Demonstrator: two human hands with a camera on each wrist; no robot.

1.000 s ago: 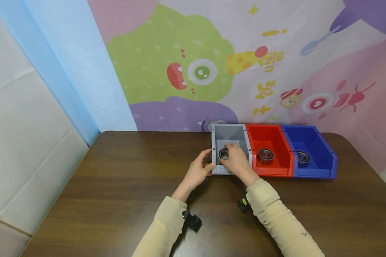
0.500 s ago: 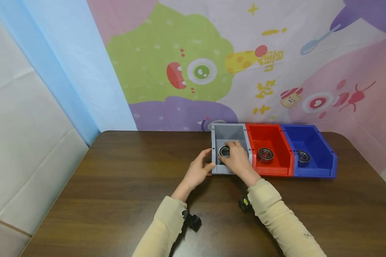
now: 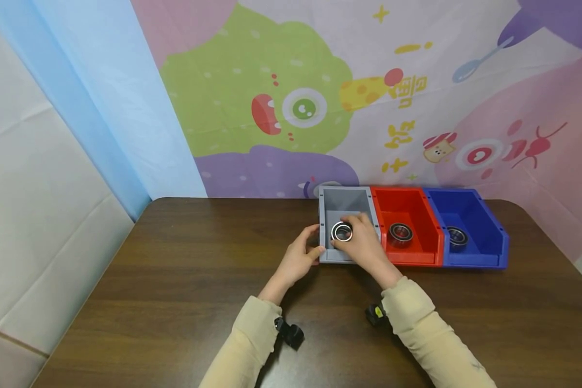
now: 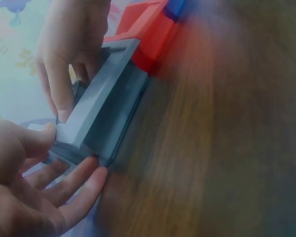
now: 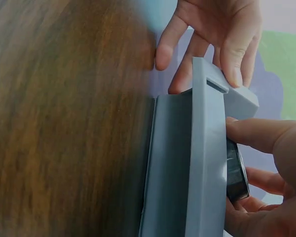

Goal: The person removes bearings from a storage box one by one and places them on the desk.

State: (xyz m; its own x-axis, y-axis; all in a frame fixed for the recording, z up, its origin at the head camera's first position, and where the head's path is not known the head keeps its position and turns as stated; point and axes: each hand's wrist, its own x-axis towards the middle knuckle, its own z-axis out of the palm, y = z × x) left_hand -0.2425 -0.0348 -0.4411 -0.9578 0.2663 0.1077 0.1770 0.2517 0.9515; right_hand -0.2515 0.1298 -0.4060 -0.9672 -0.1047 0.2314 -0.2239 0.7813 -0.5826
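Note:
Three open-front bins stand joined in a row: a grey bin (image 3: 345, 200), a red bin (image 3: 407, 200) and a blue bin (image 3: 465, 207). My left hand (image 3: 298, 257) holds the grey bin's front left corner, its thumb on the rim and its other fingers along the outer side, as the left wrist view shows. Inside that bin my right hand (image 3: 365, 243) pinches a ball bearing (image 3: 336, 233), a dark ring with shiny metal faces. In the right wrist view the bearing (image 5: 235, 173) looks tilted behind the grey front lip, between thumb and fingers.
Another bearing (image 3: 400, 234) lies in the red bin, and one more bearing (image 3: 457, 237) is by the left wall of the blue bin. The bins stand at the back of a brown wooden table (image 3: 184, 291), before a printed cloth (image 3: 252, 64).
The right hand and the bearing have shifted slightly to the right within the grey bin. More of the bearing's shiny face shows. The left hand has stayed at the bin's corner.

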